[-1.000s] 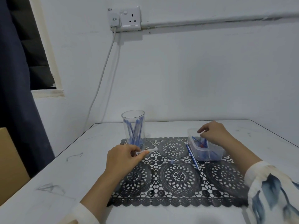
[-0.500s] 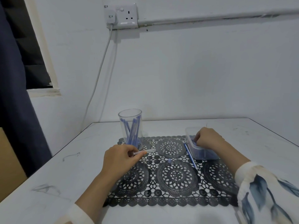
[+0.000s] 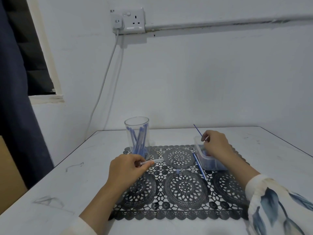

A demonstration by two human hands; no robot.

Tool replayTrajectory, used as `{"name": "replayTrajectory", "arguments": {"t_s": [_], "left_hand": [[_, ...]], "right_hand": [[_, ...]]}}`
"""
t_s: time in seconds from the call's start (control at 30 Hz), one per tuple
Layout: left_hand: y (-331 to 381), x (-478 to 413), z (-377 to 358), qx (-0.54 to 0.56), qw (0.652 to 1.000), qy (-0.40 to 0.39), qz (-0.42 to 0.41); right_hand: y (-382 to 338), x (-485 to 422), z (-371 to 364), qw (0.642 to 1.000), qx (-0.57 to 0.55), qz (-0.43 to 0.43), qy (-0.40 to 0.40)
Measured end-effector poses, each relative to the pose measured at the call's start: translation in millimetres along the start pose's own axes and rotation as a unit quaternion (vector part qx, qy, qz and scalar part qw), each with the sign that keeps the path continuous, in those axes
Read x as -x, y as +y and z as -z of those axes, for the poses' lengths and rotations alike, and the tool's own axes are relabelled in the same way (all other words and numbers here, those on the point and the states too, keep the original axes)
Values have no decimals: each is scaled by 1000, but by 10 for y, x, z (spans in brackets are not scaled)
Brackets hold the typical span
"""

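White table (image 3: 76, 175): left hand (image 3: 126, 168) pinches clear barrel (image 3: 156, 161); right hand (image 3: 216, 145) pinches blue refill (image 3: 197, 130).

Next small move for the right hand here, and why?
Probably carry the blue refill across to the free end of the clear barrel and line it up. The right hand pinches the refill above the container, and the left hand holds the barrel pointing that way.
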State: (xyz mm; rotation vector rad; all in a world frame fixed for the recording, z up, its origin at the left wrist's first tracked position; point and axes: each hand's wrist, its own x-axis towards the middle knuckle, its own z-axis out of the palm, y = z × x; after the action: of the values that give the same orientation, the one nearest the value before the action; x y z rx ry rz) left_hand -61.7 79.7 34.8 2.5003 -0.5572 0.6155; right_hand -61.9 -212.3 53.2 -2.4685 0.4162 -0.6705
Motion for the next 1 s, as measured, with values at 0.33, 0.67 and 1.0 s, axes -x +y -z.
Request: {"name": "replayTrajectory", "arguments": {"t_s": [0.33,0.67,1.0], "left_hand": [[7,2,8,2,1000,5,8],[-31,-21,6,-5,1000,10,16],[-46,-28,14,-4,999,25,25]], "right_hand": [[-220,130,-89,964,-45,232,123],[-215,292,-304,862,57,460,204],[-130,320,-412,865,90,488,72]]}}
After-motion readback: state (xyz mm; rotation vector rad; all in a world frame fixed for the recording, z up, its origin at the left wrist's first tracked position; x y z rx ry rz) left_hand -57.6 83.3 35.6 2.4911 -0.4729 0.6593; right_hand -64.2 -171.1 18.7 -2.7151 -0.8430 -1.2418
